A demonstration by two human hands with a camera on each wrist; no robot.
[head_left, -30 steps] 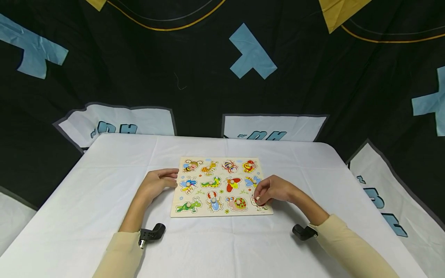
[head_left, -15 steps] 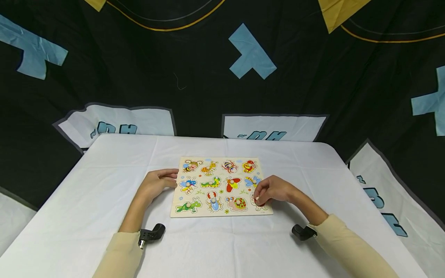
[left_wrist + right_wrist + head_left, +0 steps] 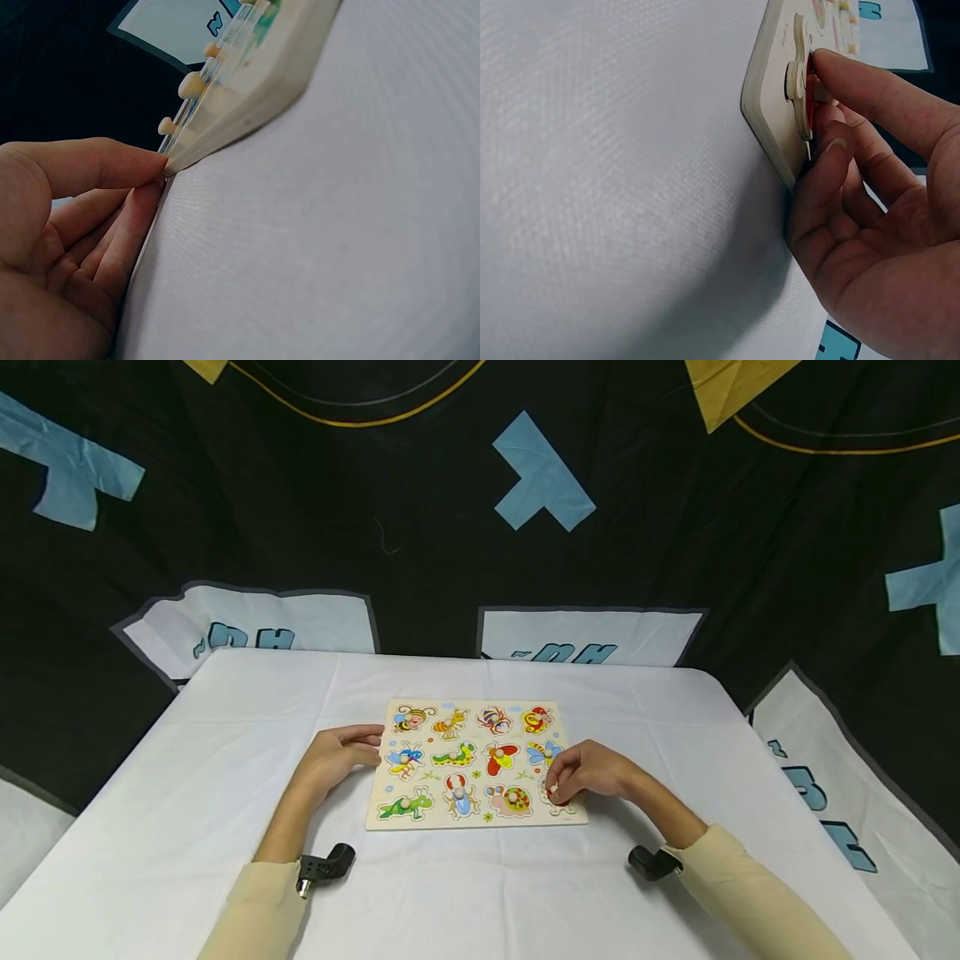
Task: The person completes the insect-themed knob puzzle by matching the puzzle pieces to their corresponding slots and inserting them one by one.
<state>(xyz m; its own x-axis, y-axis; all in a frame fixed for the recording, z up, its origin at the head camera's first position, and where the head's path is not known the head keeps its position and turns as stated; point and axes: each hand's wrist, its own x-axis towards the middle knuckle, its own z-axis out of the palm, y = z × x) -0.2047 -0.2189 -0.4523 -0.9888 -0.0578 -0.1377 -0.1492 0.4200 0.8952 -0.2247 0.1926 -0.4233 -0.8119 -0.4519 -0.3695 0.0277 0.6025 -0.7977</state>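
Note:
A wooden peg puzzle board (image 3: pixel 474 727) with colourful insect pieces lies flat on the white table. At its lower right corner my right hand (image 3: pixel 596 768) pinches a red insect puzzle piece (image 3: pixel 800 112) between thumb and fingers. In the right wrist view this piece stands slightly proud of the board, a dark gap showing at its edge; the fingers hide much of it. My left hand (image 3: pixel 330 760) rests at the board's left side, relaxed fingers touching the edge. The left wrist view shows its thumb (image 3: pixel 142 166) at the board's corner, below several wooden knobs (image 3: pixel 193 85).
A white cloth covers the table (image 3: pixel 450 893). Behind it hangs a dark curtain (image 3: pixel 315 510) with light blue and yellow patches. Each wrist wears a small black camera, the left camera (image 3: pixel 327 863) and the right camera (image 3: pixel 654 862) both close above the cloth.

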